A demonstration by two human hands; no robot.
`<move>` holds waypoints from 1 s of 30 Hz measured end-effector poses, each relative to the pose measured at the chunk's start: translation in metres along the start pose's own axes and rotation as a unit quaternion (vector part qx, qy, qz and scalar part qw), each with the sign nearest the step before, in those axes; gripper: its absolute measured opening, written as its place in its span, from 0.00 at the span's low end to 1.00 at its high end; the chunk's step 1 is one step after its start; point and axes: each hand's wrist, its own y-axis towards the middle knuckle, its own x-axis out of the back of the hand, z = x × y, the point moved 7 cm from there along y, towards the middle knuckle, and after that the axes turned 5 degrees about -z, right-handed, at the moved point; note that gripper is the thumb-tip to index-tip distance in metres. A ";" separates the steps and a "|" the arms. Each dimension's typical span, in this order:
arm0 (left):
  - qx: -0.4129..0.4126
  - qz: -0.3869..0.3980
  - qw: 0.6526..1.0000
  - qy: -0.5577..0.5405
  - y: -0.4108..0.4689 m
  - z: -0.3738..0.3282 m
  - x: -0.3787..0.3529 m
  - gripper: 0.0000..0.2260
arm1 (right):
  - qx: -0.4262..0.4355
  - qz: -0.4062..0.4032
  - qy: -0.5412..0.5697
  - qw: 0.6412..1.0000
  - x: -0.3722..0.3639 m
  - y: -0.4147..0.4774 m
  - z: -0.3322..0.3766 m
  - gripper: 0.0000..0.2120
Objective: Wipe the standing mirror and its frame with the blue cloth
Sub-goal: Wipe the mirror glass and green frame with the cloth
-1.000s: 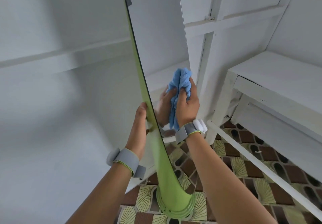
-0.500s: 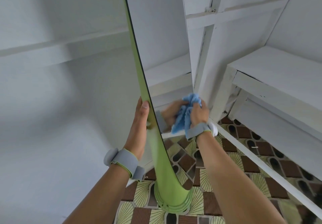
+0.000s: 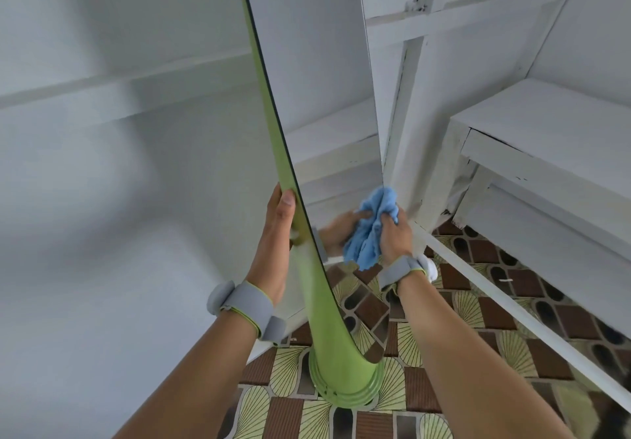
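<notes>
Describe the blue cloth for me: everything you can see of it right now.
The blue cloth is a soft, fuzzy-looking light blue rag, bunched into a crumpled wad with loose folds hanging below. The right hand grips it with curled fingers and presses it against the mirror glass low down, near the glass's right edge. Its reflection, with the hand's, shows just to the left. No dirt or wetness can be made out on it.

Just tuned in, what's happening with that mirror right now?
A person is wiping a standing mirror with a green frame. The left hand has a grip on the frame's edge and steadies it. The right hand holds a bunched blue cloth against the lower part of the glass, near its right edge. The mirror stands on its round green base on a patterned tile floor.
</notes>
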 end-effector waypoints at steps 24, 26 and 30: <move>0.071 0.095 0.991 0.060 0.010 -0.047 0.018 0.31 | 0.307 0.030 0.090 0.947 -0.037 -0.192 0.162 0.21; 0.063 0.080 0.993 0.065 0.014 -0.058 0.020 0.32 | 0.316 0.045 0.065 0.945 -0.040 -0.173 0.199 0.20; -0.003 0.057 0.998 0.029 0.021 -0.098 0.015 0.37 | 0.262 0.002 0.039 0.964 -0.030 -0.116 0.208 0.18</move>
